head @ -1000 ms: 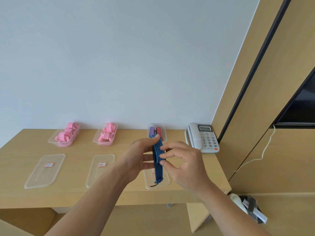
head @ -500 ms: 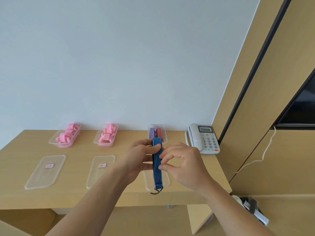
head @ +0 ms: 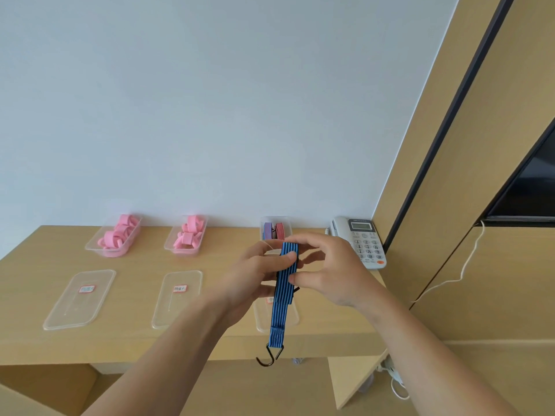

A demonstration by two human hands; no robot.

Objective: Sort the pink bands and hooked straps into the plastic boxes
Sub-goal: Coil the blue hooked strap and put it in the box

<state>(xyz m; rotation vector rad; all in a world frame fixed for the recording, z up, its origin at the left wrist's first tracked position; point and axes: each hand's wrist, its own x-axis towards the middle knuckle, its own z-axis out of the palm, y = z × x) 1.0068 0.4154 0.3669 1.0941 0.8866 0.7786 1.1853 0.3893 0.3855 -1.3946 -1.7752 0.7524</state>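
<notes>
done: soft pink bands point(head: 115, 238) in two clear boxes | hands: left hand point(head: 258, 274), right hand point(head: 333, 271) pinch blue striped hooked strap point(head: 283, 292) | left: strap into third box point(head: 276, 229)

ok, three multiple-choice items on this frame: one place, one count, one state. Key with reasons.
1. Where does the telephone stand relative to the strap box?
A) to its left
B) to its right
C) in front of it

2. How many boxes hold pink bands?
A) one
B) two
C) three

3. What is the state of the blue strap?
A) lying in a box
B) lying flat on a lid
C) held up by both hands

Key:
1 B: the telephone sits at the right end of the desk, beyond the strap box.
2 B: only the left box and the middle box hold them.
3 C: the left hand and right hand pinch it, and its hook hangs free below.
</notes>
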